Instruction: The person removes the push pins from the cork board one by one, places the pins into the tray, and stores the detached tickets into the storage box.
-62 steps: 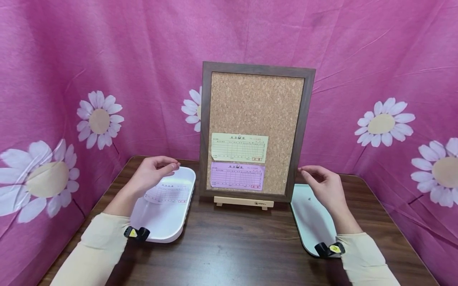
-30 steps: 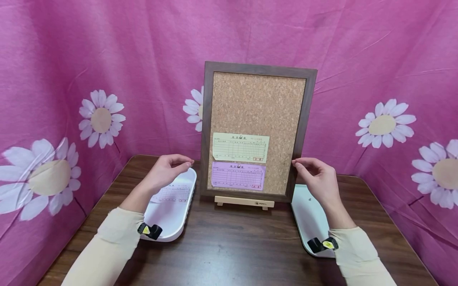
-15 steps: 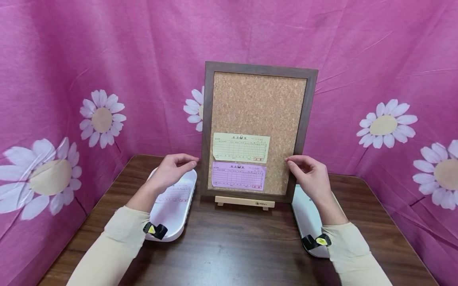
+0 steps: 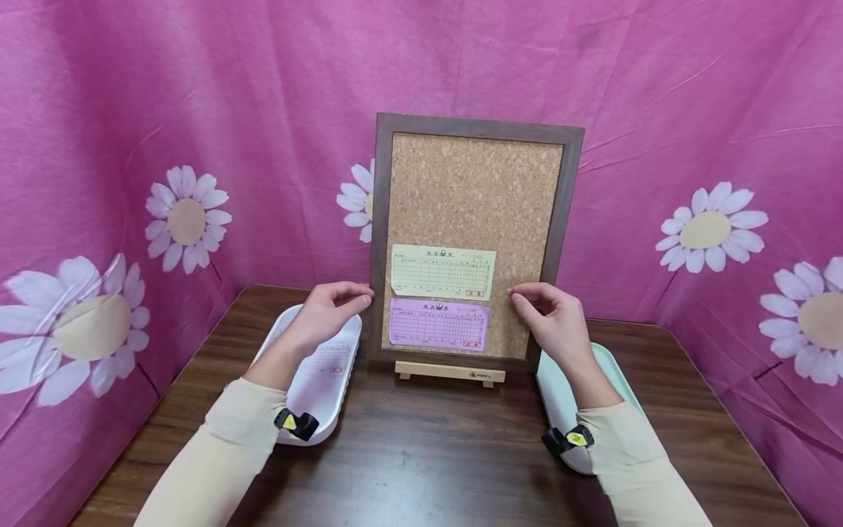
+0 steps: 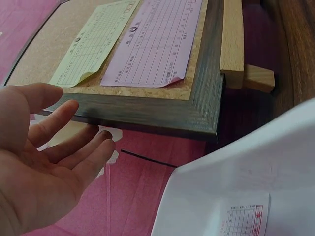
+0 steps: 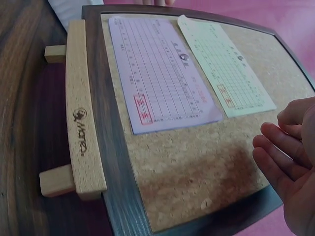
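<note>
Left hand (image 4: 329, 311): beside the left edge of the corkboard (image 4: 474, 190), fingers loosely bent and apart, nothing held; contact with the frame cannot be told.
Right hand (image 4: 556, 318): before the board's right part, thumb and fingers relaxed, nothing held.
Corkboard: upright on a wooden stand (image 4: 450, 372).
Slips: green slip (image 4: 441, 274) directly above purple slip (image 4: 421, 326), low on the cork — each with a round pin near its top.
White tray (image 4: 331, 401): left of the board, printed paper (image 4: 329, 359) inside.
Pale green tray (image 4: 556, 399): right side — partly hidden by the right arm.
</note>
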### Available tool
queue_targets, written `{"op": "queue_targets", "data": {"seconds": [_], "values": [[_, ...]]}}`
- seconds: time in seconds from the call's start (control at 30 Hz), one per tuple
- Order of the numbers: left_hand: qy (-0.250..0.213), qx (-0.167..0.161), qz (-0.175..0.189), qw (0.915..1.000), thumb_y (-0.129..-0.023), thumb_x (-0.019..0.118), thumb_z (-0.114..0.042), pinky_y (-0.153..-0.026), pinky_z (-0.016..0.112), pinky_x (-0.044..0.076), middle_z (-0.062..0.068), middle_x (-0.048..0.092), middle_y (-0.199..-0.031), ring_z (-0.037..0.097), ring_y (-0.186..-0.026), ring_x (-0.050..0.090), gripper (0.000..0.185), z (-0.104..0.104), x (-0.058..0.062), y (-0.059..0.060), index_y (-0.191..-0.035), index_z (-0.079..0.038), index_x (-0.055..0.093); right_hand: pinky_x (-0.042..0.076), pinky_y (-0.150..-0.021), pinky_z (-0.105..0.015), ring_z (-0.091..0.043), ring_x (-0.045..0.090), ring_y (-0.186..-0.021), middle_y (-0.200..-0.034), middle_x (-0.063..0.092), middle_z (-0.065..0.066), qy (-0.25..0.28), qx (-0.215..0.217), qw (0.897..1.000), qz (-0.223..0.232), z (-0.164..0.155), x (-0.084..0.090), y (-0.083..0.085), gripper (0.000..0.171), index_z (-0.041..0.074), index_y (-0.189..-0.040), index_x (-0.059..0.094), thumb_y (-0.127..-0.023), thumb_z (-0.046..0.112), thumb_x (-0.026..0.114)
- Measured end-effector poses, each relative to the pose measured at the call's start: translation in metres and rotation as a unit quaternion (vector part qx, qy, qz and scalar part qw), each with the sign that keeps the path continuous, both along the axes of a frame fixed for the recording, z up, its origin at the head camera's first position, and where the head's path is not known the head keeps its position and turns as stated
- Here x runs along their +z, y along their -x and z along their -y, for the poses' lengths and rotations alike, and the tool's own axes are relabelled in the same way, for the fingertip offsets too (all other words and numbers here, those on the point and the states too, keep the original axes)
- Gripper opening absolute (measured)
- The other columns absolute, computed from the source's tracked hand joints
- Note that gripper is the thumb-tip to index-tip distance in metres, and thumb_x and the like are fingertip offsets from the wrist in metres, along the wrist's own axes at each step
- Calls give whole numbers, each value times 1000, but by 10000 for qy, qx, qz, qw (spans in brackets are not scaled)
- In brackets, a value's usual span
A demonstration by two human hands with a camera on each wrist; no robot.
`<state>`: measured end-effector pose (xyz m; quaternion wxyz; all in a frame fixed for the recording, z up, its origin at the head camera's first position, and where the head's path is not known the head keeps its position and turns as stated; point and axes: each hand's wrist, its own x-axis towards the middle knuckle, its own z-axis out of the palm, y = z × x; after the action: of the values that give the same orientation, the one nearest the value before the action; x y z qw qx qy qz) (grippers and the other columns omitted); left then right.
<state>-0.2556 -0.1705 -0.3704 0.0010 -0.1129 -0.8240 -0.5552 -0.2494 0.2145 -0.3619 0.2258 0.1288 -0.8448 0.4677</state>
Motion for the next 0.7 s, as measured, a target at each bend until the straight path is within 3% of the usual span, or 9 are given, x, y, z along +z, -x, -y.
{"op": "queue_targets", "data": {"seconds": [0.13,0.27,0.43,0.7], "values": [[-48,13,-10,10000,-107,66,-15,-98,29,52,21,71,-140,27,-120,68,30,-3,0,0,-131,1,73,50,-72,-9,10,64,-84,-107,81,-23,116,85,9999,25,6,-2,2,14,-1,-111,80,-101,7,75],[-132,8,-34,9999,-106,66,-14,-99,29,52,21,65,-149,31,-126,66,31,-6,0,0,-132,2,73,50,-70,-10,8,63,-81,-107,81,-22,154,88,9998,59,12,-2,3,13,-1,-110,80,-100,6,75],[-150,-96,-102,9998,-105,67,-14,-98,31,52,22,60,-155,29,-122,69,32,-11,0,1,-132,2,72,51,-77,-8,8,65,-85,-108,81,-21,225,161,9996,108,21,-1,2,14,-1,-112,80,-100,6,75],[-166,-291,-37,9994,-106,66,-14,-116,54,51,27,43,-167,43,-145,56,35,-17,-2,2,-136,3,71,53,-84,-7,7,66,-90,-111,80,-21,234,308,9988,302,35,2,2,17,0,-114,80,-102,9,75]]}}
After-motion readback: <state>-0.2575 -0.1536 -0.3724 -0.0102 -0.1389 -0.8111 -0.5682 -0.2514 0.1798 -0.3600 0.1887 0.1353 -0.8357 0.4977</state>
